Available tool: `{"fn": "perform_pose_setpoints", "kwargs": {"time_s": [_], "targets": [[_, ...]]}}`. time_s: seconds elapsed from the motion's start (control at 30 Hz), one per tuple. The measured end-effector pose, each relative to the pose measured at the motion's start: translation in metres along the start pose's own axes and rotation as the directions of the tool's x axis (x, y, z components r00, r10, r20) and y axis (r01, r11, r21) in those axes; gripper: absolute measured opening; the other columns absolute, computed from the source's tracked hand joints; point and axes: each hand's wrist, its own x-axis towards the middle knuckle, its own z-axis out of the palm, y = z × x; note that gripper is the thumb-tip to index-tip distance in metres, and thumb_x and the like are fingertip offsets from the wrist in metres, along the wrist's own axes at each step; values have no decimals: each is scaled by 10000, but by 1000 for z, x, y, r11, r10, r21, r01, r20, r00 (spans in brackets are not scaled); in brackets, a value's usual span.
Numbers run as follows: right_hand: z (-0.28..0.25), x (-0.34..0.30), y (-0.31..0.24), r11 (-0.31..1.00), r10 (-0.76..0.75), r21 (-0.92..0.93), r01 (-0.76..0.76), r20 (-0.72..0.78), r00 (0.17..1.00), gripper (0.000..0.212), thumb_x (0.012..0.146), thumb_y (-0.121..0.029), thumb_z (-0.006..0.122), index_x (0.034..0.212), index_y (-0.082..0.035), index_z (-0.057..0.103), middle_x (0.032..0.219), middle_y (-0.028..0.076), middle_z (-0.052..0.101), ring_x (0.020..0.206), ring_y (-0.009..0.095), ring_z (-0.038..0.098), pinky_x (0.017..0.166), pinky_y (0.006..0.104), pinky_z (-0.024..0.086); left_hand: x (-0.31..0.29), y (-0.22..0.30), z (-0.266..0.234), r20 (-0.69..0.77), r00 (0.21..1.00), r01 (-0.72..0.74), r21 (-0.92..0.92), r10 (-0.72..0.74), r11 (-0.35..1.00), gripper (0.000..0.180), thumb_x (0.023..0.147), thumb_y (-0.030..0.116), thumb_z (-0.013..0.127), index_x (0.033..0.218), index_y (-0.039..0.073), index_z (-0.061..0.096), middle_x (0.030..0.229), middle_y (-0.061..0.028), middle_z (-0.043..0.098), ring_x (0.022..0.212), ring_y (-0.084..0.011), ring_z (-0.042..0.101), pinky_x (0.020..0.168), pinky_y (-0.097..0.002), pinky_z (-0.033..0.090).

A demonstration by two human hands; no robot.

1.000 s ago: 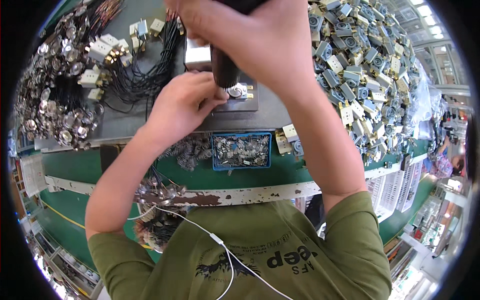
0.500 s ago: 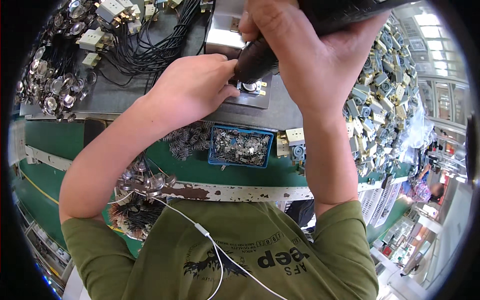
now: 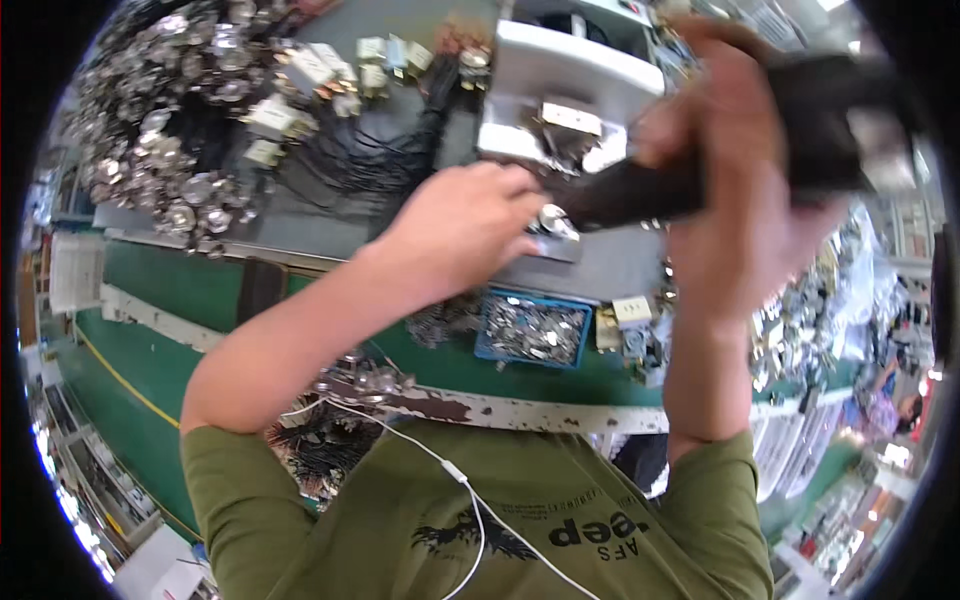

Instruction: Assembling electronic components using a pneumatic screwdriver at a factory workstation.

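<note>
My right hand [image 3: 735, 190], blurred by motion, is wrapped round a black power screwdriver [image 3: 640, 200]. The tool lies nearly level, its narrow end pointing left toward a small metal fixture block [image 3: 560, 247]. On that block sits a round, shiny metal part [image 3: 553, 217] close to the tool's tip; whether the two touch cannot be told. My left hand [image 3: 455, 225] reaches over from the left, fingers bent and closed at the near left side of the round part. What lies between those fingertips is hidden.
A blue tray [image 3: 586, 335] of small metal pieces stands at the bench edge, springs [image 3: 435, 325] beside it. Cream sockets [image 3: 632, 312] sit right of it. Black cables [image 3: 350, 160] and heaped metal discs [image 3: 180, 215] cover the left. A white-and-metal stand [image 3: 570, 55] rises behind the fixture.
The whole view has shifted, so the bench appears farther right and lower. The screwdriver has swung rightward from above the round part and tilted flatter. My left hand stays at the fixture.
</note>
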Motion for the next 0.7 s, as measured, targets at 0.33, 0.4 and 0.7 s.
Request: {"fn": "perform_pose_setpoints", "kwargs": {"time_s": [0.33,0.4,0.7], "targets": [[-36,20,21,956,-23,-292,0,-72,997,679,968,-40,720,1534,-15,347,1100,178,727,725,143,668,630,292,570,-12,5,-11,17,996,-85,-57,87,995,326,858,232,755,1175,189,691,976,0,664,934,-193,692,795,-385,483],[-39,21,26,918,17,-394,-43,-68,998,674,968,-48,726,1517,-3,337,1193,169,704,870,155,689,788,299,570,-13,9,-10,-26,996,-83,-17,82,996,305,873,202,718,1176,185,689,990,-4,674,935,-191,692,807,-389,482],[-74,-32,-5,859,-203,-488,152,-52,978,828,1045,-118,563,1639,-64,-12,1583,239,404,1403,369,486,1157,478,423,-22,-100,-130,-672,740,366,363,-31,857,342,894,180,718,1217,114,627,1241,-167,630,1130,-361,627,939,-508,483]]}}
